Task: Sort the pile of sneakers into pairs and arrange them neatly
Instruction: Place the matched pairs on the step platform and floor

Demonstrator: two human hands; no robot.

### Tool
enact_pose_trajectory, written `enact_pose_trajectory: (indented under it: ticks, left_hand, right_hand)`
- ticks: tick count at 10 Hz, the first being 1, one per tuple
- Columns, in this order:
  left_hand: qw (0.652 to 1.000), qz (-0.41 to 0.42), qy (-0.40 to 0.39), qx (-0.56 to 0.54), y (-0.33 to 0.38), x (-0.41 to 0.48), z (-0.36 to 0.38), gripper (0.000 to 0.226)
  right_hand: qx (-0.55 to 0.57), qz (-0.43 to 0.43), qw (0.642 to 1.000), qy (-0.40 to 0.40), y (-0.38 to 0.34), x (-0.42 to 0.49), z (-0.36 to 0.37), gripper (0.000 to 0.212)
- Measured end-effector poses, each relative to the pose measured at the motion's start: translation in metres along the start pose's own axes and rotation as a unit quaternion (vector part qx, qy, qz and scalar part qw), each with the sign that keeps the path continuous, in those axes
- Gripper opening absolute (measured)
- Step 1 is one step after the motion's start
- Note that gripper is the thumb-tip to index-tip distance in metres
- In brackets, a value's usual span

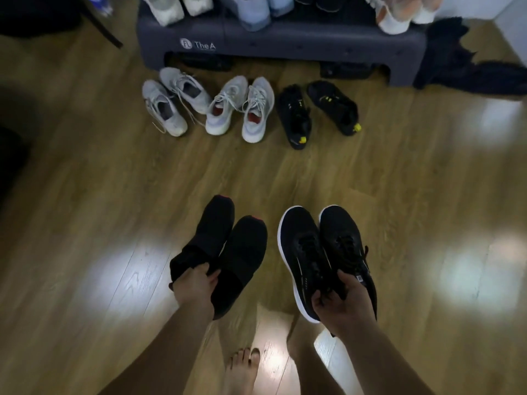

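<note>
My left hand grips a pair of plain black slip-on sneakers by their heel openings. My right hand grips a pair of black sneakers with white soles, fingers curled into their collars. Both pairs point away from me above the wooden floor. Farther off, three pairs stand in a row on the floor: grey-white sneakers, white sneakers with red insoles, and black sneakers with yellow heel tabs.
A dark grey step platform at the back carries several more sneakers. A dark cloth lies at its right end. My bare foot stands on the wooden floor below the hands.
</note>
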State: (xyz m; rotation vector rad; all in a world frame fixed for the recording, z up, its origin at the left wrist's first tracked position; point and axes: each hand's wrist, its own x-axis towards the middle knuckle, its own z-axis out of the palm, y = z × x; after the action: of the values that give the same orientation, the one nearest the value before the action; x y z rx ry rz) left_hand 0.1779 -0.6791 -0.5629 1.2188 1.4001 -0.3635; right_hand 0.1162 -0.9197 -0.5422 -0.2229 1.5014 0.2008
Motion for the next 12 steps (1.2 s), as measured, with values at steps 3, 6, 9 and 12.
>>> enact_pose_trajectory:
  ticks: [3,6,9,12]
  left_hand:
    - [0.985,-0.035,0.106,-0.134,0.065,0.020,0.049,0.026]
    - [0.979,-0.070,0.125,-0.146,0.149,0.148,0.027,0.023]
    - [0.997,-0.078,-0.015,-0.026,0.267,0.274,0.019,0.036]
    - [0.983,-0.102,-0.126,0.081,0.282,0.292,0.021,0.051]
  right_hand:
    - [-0.079,0.014,0.996,0.027,-0.023,0.023,0.084,0.014]
    - [-0.131,0.029,0.989,0.062,0.057,0.093,0.176,0.026]
    - [-0.071,0.023,0.997,-0.011,0.144,0.174,0.338,0.045]
    - [-0.095,0.018,0.994,-0.049,0.164,0.171,0.393,0.056]
